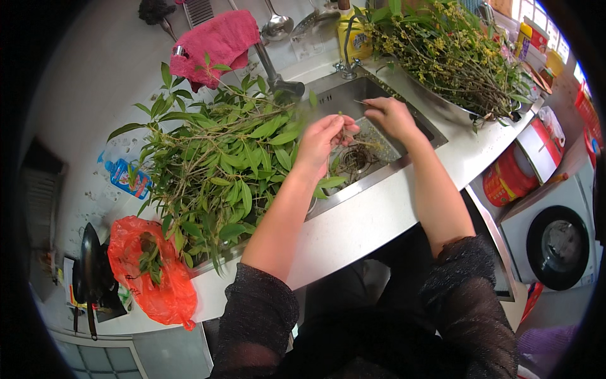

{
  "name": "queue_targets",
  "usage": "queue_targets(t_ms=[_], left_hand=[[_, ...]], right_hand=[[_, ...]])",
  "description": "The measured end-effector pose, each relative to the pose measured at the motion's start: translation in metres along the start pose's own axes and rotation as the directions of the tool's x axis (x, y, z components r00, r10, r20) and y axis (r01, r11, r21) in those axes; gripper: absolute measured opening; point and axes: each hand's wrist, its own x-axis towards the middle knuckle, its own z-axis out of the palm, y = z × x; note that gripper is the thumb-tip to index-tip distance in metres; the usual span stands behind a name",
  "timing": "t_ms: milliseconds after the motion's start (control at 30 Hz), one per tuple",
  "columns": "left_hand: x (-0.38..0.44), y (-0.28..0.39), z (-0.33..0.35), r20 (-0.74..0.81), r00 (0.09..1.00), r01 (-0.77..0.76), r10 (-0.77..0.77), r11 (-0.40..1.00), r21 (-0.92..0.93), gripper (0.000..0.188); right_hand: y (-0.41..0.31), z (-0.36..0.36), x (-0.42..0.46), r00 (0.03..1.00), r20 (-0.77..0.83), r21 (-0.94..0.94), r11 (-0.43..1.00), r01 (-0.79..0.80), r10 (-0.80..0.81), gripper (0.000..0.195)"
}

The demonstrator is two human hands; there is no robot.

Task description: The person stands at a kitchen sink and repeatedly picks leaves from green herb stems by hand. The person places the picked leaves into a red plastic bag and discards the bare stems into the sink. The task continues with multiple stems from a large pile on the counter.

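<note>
My left hand point(326, 137) is above the left side of a stainless-steel sink point(435, 135), its fingers closed on a leafy twig. To the right, over the basin, my right hand point(390, 118) pinches a thin, small item that may be a bit of stem. Cut stems and small yellow bits point(360, 158) lie in the basin around the drain. A large heap of green leafy branches point(227, 156) spreads to the left of my left hand. Right of the sink, a steel bowl point(435, 99) bears a pile of twigs with small yellow flowers point(445, 52).
A red plastic bag point(175, 289) with some leaves sits at the counter's left. A blue bottle point(128, 177) stands by the wall. The tap point(349, 66) rises behind the basin, near a yellow bottle point(360, 45). A pink towel point(218, 45) hangs at the wall above the branches.
</note>
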Motion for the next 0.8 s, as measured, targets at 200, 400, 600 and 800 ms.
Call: queue_targets(t_ms=[200,400,600,800], left_hand=[[0.009,-0.026,-0.032,-0.253,0.966,-0.020,0.046,0.994,0.104,0.024],[0.010,-0.032,-0.016,-0.232,0.959,-0.132,0.164,0.980,0.149,0.020],[0.017,-0.046,-0.041,-0.114,0.938,-0.130,0.326,0.639,0.758,0.022],[0.012,-0.018,-0.029,-0.111,0.935,0.310,-0.336,0.929,-0.205,0.024]], right_hand=[[-0.043,0.010,0.004,0.903,0.428,0.660,0.694,-0.287,-0.033,0.031],[-0.058,0.014,-0.008,0.779,0.615,0.676,0.591,-0.441,-0.123,0.022],[-0.067,0.003,-0.007,0.822,0.570,0.468,0.828,-0.310,-0.014,0.011],[-0.065,0.014,-0.010,0.953,0.180,0.067,0.969,0.237,-0.245,0.004]])
